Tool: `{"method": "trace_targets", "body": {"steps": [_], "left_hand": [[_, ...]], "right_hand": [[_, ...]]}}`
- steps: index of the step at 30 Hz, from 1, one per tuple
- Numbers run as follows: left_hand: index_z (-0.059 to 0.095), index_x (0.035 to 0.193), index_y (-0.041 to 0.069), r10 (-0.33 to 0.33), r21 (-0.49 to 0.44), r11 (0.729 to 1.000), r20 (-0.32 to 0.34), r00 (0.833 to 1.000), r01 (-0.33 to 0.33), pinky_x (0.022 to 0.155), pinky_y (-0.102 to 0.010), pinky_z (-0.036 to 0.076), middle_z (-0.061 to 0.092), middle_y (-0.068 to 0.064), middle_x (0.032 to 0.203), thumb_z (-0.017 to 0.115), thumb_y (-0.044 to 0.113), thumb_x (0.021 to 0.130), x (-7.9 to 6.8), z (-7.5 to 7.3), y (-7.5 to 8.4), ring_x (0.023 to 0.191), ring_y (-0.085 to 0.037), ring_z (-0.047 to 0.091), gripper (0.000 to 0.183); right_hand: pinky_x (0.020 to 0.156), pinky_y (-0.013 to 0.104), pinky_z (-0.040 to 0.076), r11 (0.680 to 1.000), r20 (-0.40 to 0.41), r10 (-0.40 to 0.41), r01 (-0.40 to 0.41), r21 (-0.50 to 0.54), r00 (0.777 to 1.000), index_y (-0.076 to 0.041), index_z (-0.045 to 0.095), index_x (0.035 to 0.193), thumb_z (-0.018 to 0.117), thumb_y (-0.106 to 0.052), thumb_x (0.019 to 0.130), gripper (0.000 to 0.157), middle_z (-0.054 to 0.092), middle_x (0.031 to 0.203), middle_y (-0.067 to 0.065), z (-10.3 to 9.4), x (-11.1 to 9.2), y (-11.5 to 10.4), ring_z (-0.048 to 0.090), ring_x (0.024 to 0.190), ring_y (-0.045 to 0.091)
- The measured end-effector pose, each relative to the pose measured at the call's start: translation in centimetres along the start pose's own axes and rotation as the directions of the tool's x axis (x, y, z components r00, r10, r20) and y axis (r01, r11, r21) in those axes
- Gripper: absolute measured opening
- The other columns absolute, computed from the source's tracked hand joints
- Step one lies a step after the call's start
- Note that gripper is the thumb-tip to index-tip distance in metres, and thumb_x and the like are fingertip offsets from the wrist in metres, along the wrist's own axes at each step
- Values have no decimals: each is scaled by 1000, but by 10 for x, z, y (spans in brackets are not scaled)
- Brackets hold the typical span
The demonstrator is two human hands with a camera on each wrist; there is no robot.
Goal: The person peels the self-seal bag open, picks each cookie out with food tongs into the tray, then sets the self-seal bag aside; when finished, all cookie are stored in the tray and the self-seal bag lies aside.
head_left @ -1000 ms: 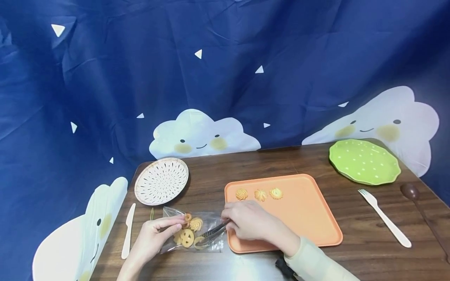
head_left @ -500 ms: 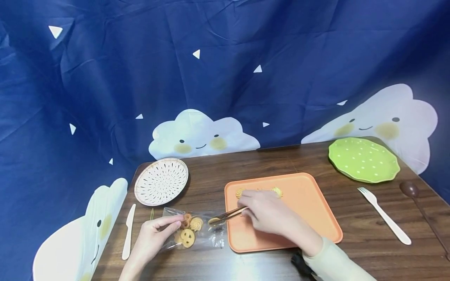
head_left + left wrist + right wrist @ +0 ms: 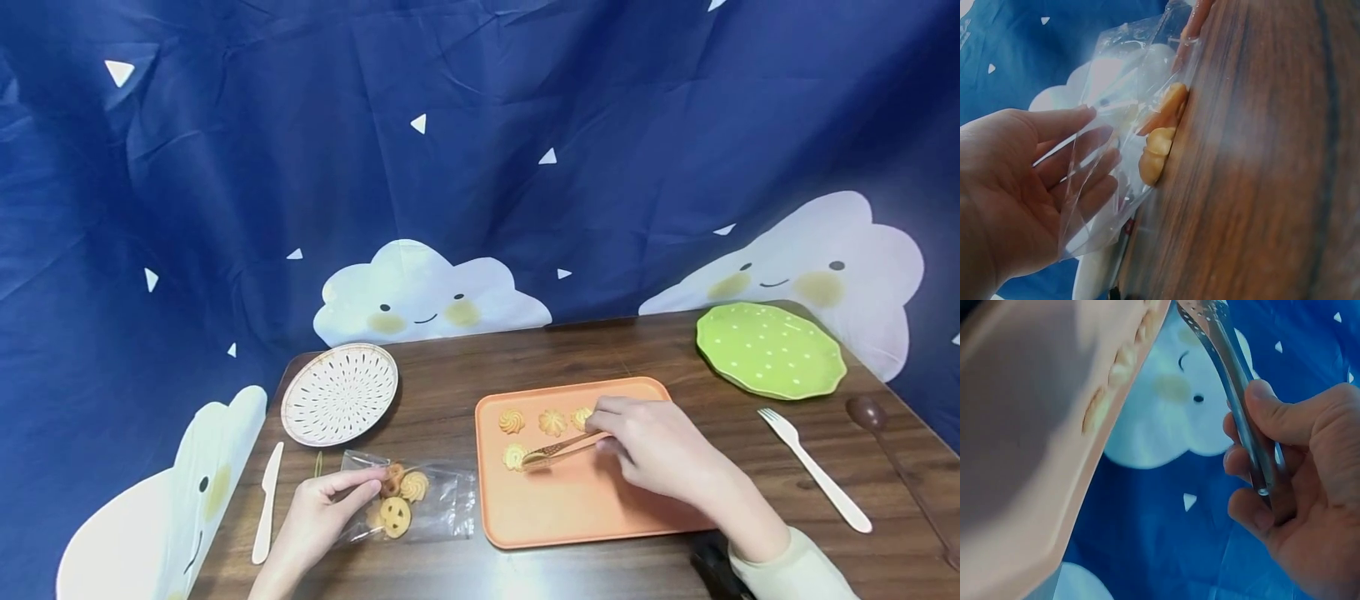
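Observation:
My left hand [image 3: 318, 510] pinches the edge of a clear plastic bag [image 3: 446, 504] lying on the table. Inside the bag are several cookies, including a round one with a face pattern [image 3: 395, 517] and a swirled one [image 3: 414, 486]. My right hand [image 3: 663, 446] grips metal tongs [image 3: 1238, 375] over the orange tray [image 3: 570, 517]. At the tray's left, the tongs' tips are beside a pale ruffled cookie [image 3: 513, 457]; whether they touch it I cannot tell. Behind it runs a row of three cookies, the rightmost [image 3: 581, 418] partly hidden by my right hand.
A white patterned plate [image 3: 341, 396] and a white knife [image 3: 267, 504] are at the left. At the right are a green dotted plate [image 3: 772, 350], a white fork [image 3: 813, 471] and a long brown spoon [image 3: 870, 414]. A blue cloth [image 3: 480, 150] hangs behind the table.
My right hand has moved right with the tongs, from the bag to over the tray. A cookie from the bag is now on the tray, in front of the row. My left hand stays at the bag.

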State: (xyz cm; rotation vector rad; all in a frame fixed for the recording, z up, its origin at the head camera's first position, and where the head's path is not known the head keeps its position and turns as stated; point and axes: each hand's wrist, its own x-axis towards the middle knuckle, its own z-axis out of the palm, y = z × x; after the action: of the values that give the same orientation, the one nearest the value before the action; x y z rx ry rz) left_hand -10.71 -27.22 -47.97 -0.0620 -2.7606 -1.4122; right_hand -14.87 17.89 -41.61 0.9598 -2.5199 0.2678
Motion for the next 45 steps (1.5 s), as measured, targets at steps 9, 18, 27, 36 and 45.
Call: {"method": "trace_targets", "body": {"steps": [9,18,27,36,45], "left_hand": [[79,104,33,-22,-10,1000,-3,1000,22,93,-10,51,79,17,105,76,38,90,-1,0,3,106,5,70,16],[79,103,35,-22,15,1000,-19,1000,22,93,-9,51,79,18,104,76,40,89,-2,0,1,105,6,70,15],[79,105,33,-24,17,1000,-15,1000,24,94,-10,51,79,18,104,77,40,88,-3,1,-1,104,5,70,18],[80,104,29,16,-3,1000,-6,1000,-16,94,-8,50,79,17,107,77,37,89,-1,2,-2,106,4,70,18],[80,104,32,0,6,1000,-5,1000,0,95,-10,52,78,19,107,76,39,89,-1,0,2,107,4,70,18]], "right_hand": [[57,27,50,1000,0,-7,7,-18,1000,-24,71,87,85,-9,72,26,64,84,-14,-4,-6,20,57,69,1],[63,31,53,999,75,12,-8,-43,997,-28,70,90,85,-7,69,33,61,86,-15,-5,-11,25,59,75,3],[59,28,48,993,193,120,-121,-4,974,-32,70,91,85,-10,70,33,58,86,-20,-13,-17,26,49,67,-2],[63,31,54,996,128,82,-85,20,988,-31,69,92,83,-16,75,27,61,90,-20,-5,-12,22,62,76,2],[66,29,54,986,140,-35,11,169,990,-27,70,100,74,-23,88,13,62,92,-16,22,19,-34,58,76,0]]}}
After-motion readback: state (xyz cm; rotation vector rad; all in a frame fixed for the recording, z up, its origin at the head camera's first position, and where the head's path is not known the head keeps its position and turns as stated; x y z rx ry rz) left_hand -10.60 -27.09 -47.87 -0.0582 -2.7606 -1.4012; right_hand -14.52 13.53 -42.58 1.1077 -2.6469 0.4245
